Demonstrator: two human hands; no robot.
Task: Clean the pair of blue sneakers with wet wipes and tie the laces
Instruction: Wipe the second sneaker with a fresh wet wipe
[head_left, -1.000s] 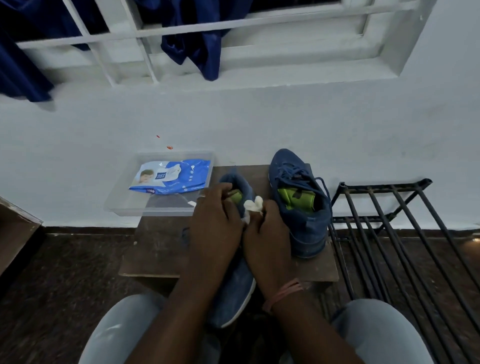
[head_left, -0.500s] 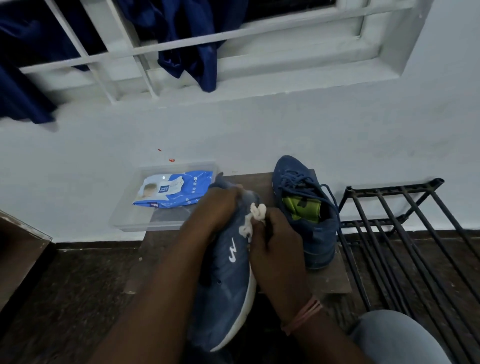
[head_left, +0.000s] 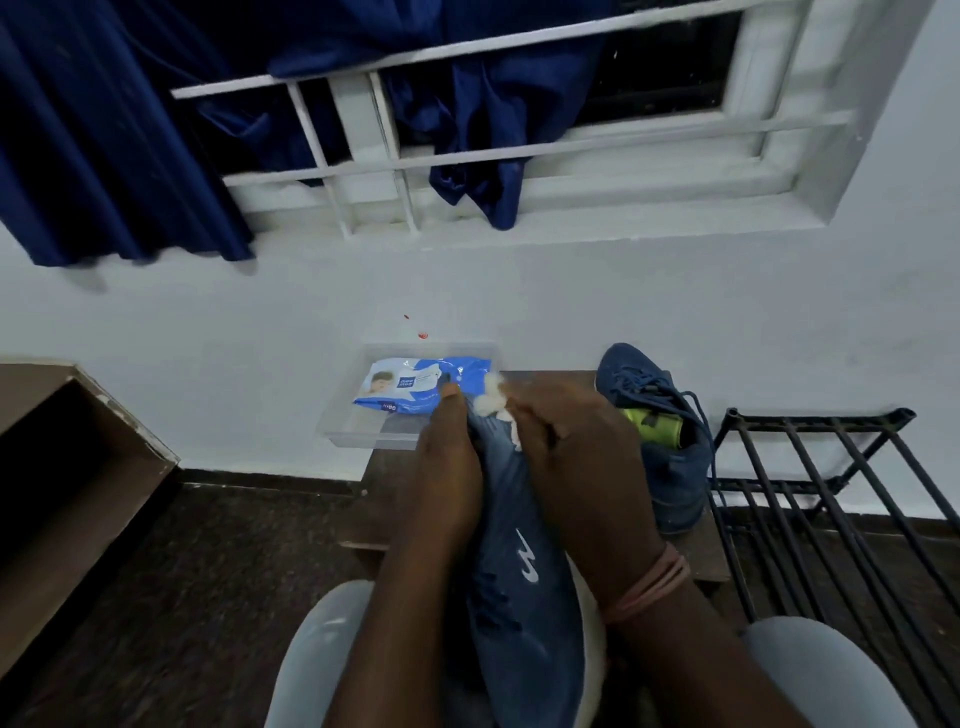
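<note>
A white wall (head_left: 649, 312) fills mid-frame beneath a barred window (head_left: 519, 150) draped with dark blue curtains (head_left: 104, 145). Dark speckled floor (head_left: 208, 571) spans the bottom; a black metal rack (head_left: 831, 493) stands lower right.
</note>
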